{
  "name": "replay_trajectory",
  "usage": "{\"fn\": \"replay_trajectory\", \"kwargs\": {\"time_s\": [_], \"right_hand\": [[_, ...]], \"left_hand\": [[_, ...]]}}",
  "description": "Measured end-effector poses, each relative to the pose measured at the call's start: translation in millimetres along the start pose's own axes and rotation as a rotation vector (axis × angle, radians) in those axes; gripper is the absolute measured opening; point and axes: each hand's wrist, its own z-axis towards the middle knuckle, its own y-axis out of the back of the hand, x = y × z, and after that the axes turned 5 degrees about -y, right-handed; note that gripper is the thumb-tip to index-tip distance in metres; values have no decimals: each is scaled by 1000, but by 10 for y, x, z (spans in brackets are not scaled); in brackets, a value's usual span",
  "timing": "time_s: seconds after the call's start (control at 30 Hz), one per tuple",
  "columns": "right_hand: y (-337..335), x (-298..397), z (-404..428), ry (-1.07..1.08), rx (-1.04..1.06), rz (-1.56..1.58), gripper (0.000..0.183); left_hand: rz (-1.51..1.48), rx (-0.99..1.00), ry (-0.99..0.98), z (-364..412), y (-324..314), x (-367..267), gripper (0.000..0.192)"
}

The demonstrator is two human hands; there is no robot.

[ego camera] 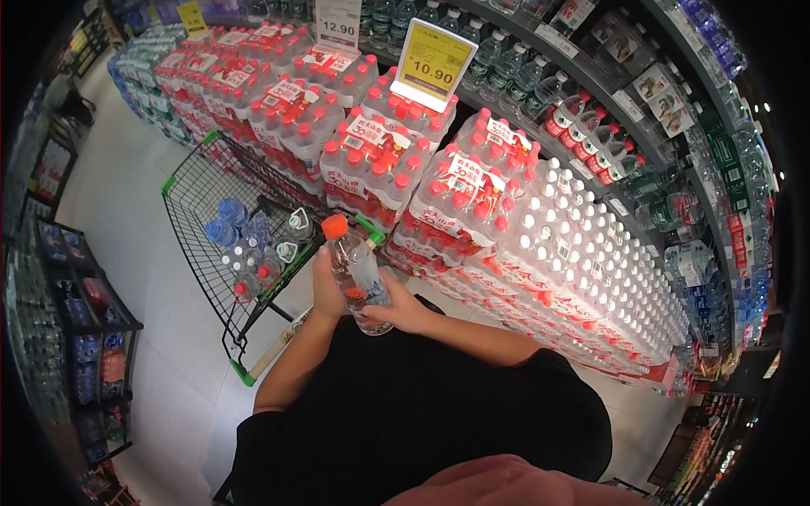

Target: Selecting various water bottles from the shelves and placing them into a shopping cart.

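Note:
A clear plastic water bottle (358, 268) with an orange-red cap is held tilted in front of my chest. My left hand (328, 286) grips its upper left side. Around its lower right side wraps my right hand (400, 302), with the thumb near the base. The bottle bears a pale label with a printed picture. Just beyond stands a wire shopping cart (190, 209) with green corner pieces. Inside it lie several bottles, among them large blue-capped bottles (223, 231), small red-capped bottles (266, 273) and large bottles with white carrying handles (296, 222).
Shrink-wrapped packs of red-capped bottles (367, 155) are stacked ahead, and white-capped bottle packs (569, 246) rise at the right. Price signs (433, 62) stand on top. Shelves of bottles (506, 76) run behind. A black display rack (88, 329) borders the pale tiled floor (168, 354) at left.

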Motion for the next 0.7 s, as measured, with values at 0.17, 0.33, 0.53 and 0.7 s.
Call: {"fn": "replay_trajectory", "kwargs": {"time_s": [0.17, 0.33, 0.53, 0.7], "right_hand": [[557, 148, 101, 204, 33, -388, 92], [925, 727, 17, 247, 103, -401, 93], [1541, 1199, 115, 392, -58, -565, 77], [2547, 2374, 103, 719, -348, -893, 79]], "left_hand": [[231, 174, -275, 272, -378, 48, 73], [626, 444, -668, 564, -784, -7, 69], [409, 60, -520, 826, -988, 142, 33], [524, -116, -295, 853, -765, 239, 16]]}}
